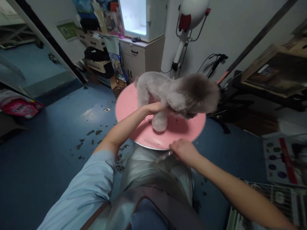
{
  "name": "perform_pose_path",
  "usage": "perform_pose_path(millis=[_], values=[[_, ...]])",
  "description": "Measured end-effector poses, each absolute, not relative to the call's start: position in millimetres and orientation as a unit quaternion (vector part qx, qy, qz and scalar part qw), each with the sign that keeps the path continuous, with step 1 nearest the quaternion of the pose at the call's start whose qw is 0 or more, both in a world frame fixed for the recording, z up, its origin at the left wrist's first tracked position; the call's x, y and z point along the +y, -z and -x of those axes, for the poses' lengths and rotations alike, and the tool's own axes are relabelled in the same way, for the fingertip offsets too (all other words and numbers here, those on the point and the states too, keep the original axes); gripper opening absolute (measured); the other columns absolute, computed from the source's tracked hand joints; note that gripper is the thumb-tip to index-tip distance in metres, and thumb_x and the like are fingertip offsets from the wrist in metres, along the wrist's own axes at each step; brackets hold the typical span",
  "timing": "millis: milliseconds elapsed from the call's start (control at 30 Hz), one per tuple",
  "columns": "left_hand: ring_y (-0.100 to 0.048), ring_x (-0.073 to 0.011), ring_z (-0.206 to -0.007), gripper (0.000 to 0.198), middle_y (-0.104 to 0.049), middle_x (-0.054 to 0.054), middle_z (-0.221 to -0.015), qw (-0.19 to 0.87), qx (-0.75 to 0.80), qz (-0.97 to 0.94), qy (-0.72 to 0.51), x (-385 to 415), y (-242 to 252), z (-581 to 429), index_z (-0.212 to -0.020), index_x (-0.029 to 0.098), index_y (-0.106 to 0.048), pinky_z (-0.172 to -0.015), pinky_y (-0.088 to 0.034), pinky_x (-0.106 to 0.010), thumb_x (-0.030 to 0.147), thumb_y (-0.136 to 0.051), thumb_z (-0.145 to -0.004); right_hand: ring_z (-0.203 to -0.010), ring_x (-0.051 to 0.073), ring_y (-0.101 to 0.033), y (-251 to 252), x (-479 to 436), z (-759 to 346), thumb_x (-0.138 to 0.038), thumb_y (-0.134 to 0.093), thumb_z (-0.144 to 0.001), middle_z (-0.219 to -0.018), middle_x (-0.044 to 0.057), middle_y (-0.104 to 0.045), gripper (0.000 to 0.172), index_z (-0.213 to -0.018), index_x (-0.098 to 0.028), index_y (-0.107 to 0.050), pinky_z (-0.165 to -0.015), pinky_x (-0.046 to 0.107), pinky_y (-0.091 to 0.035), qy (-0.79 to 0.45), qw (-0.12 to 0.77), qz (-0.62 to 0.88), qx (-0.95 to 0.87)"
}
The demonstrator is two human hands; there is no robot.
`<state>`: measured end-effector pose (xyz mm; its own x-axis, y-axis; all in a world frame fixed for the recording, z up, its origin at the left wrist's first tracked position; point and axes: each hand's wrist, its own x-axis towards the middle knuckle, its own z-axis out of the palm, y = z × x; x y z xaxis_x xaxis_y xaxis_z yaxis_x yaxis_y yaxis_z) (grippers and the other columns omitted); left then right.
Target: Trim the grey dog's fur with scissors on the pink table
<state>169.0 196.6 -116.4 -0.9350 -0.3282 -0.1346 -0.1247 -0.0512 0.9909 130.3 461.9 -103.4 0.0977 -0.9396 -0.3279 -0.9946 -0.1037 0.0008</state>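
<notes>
Left hand (154, 108): closed around dog's front leg, under chest of grey dog (177, 92). Dog standing on round pink table (127, 105), head toward right. Right hand (183, 150): at near table rim, clenched on thin metal tool (163, 156), type not discernible. Blue floor (59, 134): scattered fur clippings (92, 137). White stand dryer (189, 19) behind table.

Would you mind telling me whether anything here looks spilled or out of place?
Yes: dark fur clippings lie scattered over the blue floor beside the pink table, and a few flecks sit on the table near the dog.
</notes>
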Motion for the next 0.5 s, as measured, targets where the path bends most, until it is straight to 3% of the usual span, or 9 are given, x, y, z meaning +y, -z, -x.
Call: perform_pose_path(millis=[133,267,400,500], values=[[-0.055,-0.0130,-0.098,0.048,-0.065,-0.013,-0.120,0.074,-0.640,-0.151,0.750,204.6,104.9,-170.7,-0.133,0.000,-0.056,-0.099,-0.047,-0.027,0.004,-0.068,-0.087,-0.078,0.022,-0.063,103.2,450.2,-120.9,-0.013,-0.049,-0.094,-0.091,0.017,-0.072,0.023,-0.099,-0.009,-0.071,-0.069,0.034,-0.037,-0.117,0.065,0.691,0.710],[-0.052,-0.0129,-0.104,0.059,-0.062,-0.010,-0.124,0.164,-0.628,-0.157,0.745,217.0,97.4,-168.5,-0.139,0.004,-0.051,-0.099,-0.045,-0.024,0.000,-0.070,-0.083,-0.073,0.021,-0.063,122.2,465.7,-133.8,-0.010,-0.056,-0.087,-0.088,0.012,-0.074,0.018,-0.089,-0.013,-0.073,-0.068,0.034,-0.038,-0.134,0.141,0.756,0.625],[-0.049,-0.0086,-0.077,0.051,-0.063,-0.006,-0.092,0.152,-0.630,-0.156,0.745,222.3,94.3,-158.8,-0.133,0.005,-0.056,-0.076,-0.042,-0.022,-0.004,-0.063,-0.084,-0.082,0.025,-0.065,110.7,462.8,-115.4,-0.013,-0.054,-0.089,-0.094,0.016,-0.073,0.022,-0.100,-0.011,-0.072,-0.073,0.035,-0.040,-0.079,0.083,0.726,0.679],[-0.049,-0.0088,-0.077,0.047,-0.063,-0.007,-0.093,0.163,-0.617,-0.174,0.750,221.0,100.0,-150.3,-0.135,0.004,-0.055,-0.074,-0.041,-0.022,0.001,-0.062,-0.088,-0.083,0.027,-0.065,102.7,454.5,-94.9,-0.013,-0.051,-0.090,-0.094,0.019,-0.072,0.024,-0.102,-0.009,-0.071,-0.073,0.038,-0.042,-0.068,0.053,0.696,0.713]])
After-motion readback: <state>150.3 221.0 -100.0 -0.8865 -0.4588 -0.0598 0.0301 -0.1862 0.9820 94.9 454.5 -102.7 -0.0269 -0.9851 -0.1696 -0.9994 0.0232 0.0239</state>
